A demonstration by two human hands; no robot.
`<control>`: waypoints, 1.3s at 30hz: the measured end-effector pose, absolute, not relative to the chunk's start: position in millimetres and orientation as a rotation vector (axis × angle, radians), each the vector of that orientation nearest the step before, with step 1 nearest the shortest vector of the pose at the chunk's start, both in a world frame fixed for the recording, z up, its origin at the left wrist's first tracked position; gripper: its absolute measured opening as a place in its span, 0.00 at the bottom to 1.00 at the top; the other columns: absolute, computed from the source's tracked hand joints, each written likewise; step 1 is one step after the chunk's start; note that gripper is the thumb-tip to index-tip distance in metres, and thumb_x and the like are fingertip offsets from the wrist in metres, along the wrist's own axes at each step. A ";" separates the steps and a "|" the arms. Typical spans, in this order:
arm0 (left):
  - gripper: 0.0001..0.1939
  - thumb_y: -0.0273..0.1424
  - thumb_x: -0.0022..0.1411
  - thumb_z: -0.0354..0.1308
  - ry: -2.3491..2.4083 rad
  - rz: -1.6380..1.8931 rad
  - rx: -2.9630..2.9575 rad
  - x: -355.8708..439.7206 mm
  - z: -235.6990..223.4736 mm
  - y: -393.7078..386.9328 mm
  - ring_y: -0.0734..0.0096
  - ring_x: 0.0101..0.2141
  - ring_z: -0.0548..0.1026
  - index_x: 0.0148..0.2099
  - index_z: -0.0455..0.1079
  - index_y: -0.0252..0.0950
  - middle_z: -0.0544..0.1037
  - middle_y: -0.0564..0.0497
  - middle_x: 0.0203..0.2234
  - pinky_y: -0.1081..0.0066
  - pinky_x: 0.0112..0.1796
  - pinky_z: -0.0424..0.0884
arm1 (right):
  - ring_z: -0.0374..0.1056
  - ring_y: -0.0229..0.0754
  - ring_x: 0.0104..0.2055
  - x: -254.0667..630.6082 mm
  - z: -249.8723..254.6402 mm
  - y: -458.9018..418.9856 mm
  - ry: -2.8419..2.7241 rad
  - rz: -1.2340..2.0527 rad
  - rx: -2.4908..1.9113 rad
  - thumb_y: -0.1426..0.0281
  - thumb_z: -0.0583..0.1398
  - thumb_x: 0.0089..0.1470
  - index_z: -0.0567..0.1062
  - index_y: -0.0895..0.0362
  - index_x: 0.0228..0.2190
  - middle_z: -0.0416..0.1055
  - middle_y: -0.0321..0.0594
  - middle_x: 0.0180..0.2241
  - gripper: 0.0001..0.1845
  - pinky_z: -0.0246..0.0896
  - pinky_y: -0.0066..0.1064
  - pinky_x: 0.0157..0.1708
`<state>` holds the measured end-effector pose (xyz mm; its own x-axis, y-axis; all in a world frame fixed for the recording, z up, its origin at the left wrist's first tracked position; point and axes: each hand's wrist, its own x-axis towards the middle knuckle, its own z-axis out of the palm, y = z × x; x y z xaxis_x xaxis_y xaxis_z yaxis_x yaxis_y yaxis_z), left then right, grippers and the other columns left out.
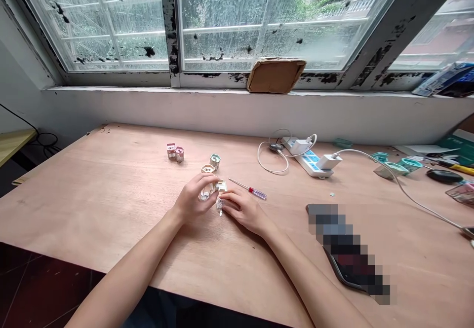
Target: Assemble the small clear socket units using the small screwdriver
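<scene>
Tabletop: bare wood, holds the whole lot
Power strip: white and blue, toward the back, couple of chargers plugged in
Left hand: thumb and fingers curled around the little pale boxes, can't tell if it's really gripping
Right hand: fingers bent at the same boxes, grip's hidden
Screwdriver: lying just beyond the right hand
Red boxes: pair sitting further back
Green box: just behind the pale ones

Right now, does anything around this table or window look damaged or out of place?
Yes. The grey window frame has ragged black patches, perhaps peeling paint. On the pinkish wooden tabletop, a tiny pale-green scrap lies loose nearer you than the white power strip, like a stray offcut. I see no spill.
</scene>
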<state>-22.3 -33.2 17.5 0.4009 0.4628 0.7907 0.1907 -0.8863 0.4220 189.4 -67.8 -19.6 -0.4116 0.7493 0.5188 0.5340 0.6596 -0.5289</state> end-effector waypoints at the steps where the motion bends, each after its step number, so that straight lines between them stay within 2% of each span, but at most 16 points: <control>1: 0.16 0.23 0.63 0.59 0.582 1.481 2.392 -22.8 17.8 -33.1 0.65 0.46 0.77 0.53 0.69 0.37 0.78 0.44 0.44 0.64 0.47 0.76 | 0.73 0.48 0.48 189.9 -19.6 -67.6 -2.113 0.366 -0.994 0.72 0.62 0.60 0.78 0.52 0.44 0.77 0.45 0.46 0.10 0.70 0.43 0.49; 7: 0.17 0.23 0.63 0.59 0.628 1.473 2.386 -26.2 16.7 -30.9 0.65 0.46 0.77 0.54 0.68 0.38 0.78 0.45 0.45 0.64 0.46 0.77 | 0.72 0.48 0.48 192.8 -18.8 -65.8 -2.106 0.445 -0.991 0.75 0.63 0.57 0.79 0.53 0.43 0.77 0.45 0.45 0.11 0.69 0.42 0.50; 14: 0.17 0.23 0.63 0.59 0.641 1.474 2.394 -27.4 14.1 -29.4 0.64 0.46 0.77 0.54 0.69 0.38 0.78 0.44 0.46 0.64 0.45 0.78 | 0.73 0.46 0.47 190.6 -19.3 -67.1 -2.040 0.463 -1.003 0.74 0.59 0.61 0.79 0.53 0.44 0.77 0.45 0.44 0.12 0.69 0.41 0.49; 20: 0.18 0.23 0.63 0.59 0.633 1.491 2.392 -27.4 17.3 -30.1 0.64 0.46 0.77 0.55 0.69 0.38 0.78 0.44 0.46 0.64 0.45 0.77 | 0.73 0.45 0.41 200.3 -17.9 -68.3 -1.881 0.490 -1.194 0.69 0.58 0.61 0.79 0.54 0.41 0.76 0.45 0.41 0.10 0.68 0.37 0.42; 23: 0.16 0.23 0.63 0.58 0.619 1.492 2.404 -27.4 19.9 -31.1 0.64 0.46 0.77 0.53 0.69 0.38 0.78 0.44 0.45 0.64 0.45 0.77 | 0.72 0.44 0.38 209.4 -16.7 -65.5 -1.796 0.473 -1.270 0.66 0.53 0.64 0.78 0.55 0.37 0.75 0.43 0.36 0.13 0.66 0.35 0.40; 28: 0.16 0.23 0.64 0.58 0.629 1.486 2.399 -28.4 20.6 -31.5 0.64 0.46 0.77 0.53 0.70 0.38 0.78 0.44 0.46 0.63 0.45 0.77 | 0.69 0.43 0.32 214.6 -16.3 -61.1 -1.783 0.463 -1.368 0.60 0.47 0.68 0.70 0.54 0.28 0.72 0.40 0.28 0.21 0.63 0.33 0.35; 33: 0.17 0.24 0.63 0.59 0.653 1.479 2.393 -30.3 18.8 -30.3 0.64 0.47 0.77 0.54 0.70 0.38 0.78 0.43 0.47 0.63 0.45 0.77 | 0.66 0.42 0.29 209.2 -12.7 -62.8 -2.071 0.326 -1.489 0.62 0.47 0.67 0.67 0.53 0.23 0.71 0.38 0.25 0.22 0.58 0.32 0.32; 39: 0.16 0.24 0.64 0.58 0.648 1.466 2.382 -29.5 20.4 -32.7 0.64 0.47 0.77 0.54 0.70 0.38 0.78 0.44 0.46 0.64 0.46 0.77 | 0.72 0.43 0.34 212.0 -4.9 -68.0 -1.995 0.250 -1.668 0.64 0.53 0.65 0.73 0.53 0.35 0.78 0.38 0.33 0.11 0.56 0.31 0.31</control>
